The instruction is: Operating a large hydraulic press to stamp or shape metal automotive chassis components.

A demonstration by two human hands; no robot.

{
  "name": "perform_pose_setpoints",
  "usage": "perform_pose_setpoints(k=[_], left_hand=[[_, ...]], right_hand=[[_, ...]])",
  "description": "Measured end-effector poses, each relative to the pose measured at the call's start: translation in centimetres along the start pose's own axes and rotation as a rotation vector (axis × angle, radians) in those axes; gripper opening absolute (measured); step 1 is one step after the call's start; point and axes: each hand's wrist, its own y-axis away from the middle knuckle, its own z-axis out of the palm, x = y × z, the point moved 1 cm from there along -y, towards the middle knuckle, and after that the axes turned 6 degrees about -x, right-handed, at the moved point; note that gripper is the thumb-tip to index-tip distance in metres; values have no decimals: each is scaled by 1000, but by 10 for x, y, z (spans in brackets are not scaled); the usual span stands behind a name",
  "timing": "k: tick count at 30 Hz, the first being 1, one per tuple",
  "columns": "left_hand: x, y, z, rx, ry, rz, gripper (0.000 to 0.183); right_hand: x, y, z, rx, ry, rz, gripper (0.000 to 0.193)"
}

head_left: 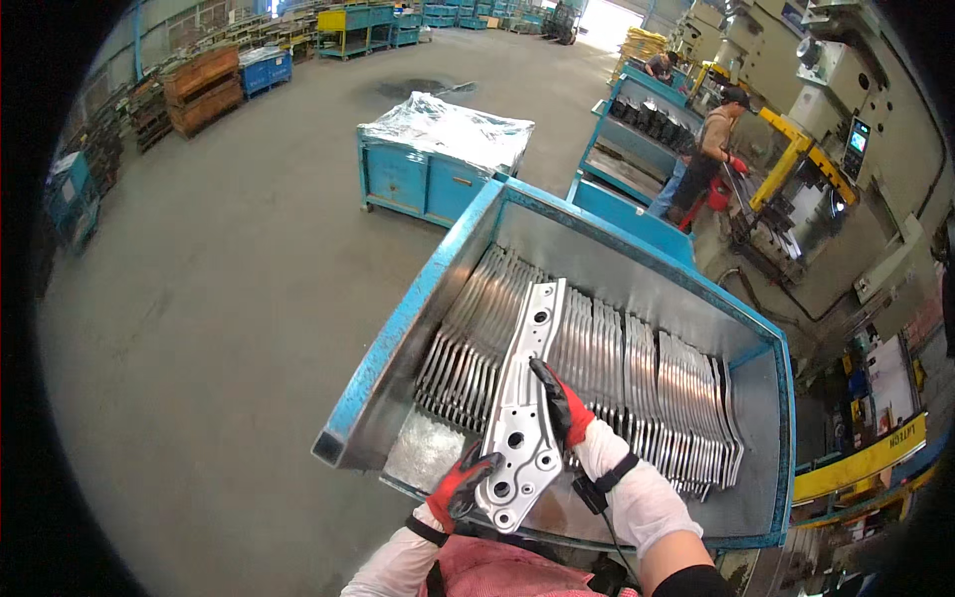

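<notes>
A long stamped sheet-metal bracket (526, 403) with several round holes is held up over a blue-rimmed metal bin (393, 333). My left hand (462, 485), in a red and black glove, grips its wide lower end by the left edge. On the opposite edge, about midway along, my right hand (563, 401) closes around the bracket in a matching glove. Below it, rows of similar metal brackets (637, 383) stand on edge, packed side by side in the bin. The held bracket hides part of those rows.
A blue cabinet (418, 184) topped with clear plastic wrap stands beyond the bin. At the right, a person (708, 149) in red gloves works by a large press (836, 90). A blue parts rack (627, 164) is nearby. Wooden crates (202, 90) line the far left.
</notes>
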Motion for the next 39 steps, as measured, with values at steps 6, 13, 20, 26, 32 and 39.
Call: perform_pose_setpoints(k=[6, 13, 20, 26, 32, 39], left_hand=[[44, -48, -8, -88, 216, 7, 39], [86, -22, 42, 161, 154, 104, 53], [81, 2, 51, 600, -1505, 786, 66], [132, -70, 52, 632, -1976, 614, 79], [107, -65, 48, 565, -1794, 917, 70], [27, -46, -38, 681, -987, 778, 49]], right_hand=[[-42, -84, 14, -63, 191, 29, 58], [-29, -209, -20, -59, 147, -84, 64], [-7, -169, -26, -51, -140, -49, 33], [15, -109, -23, -129, -403, 146, 28], [9, -152, 8, -3, 47, -195, 45], [-3, -143, 39, 227, 334, -199, 64]])
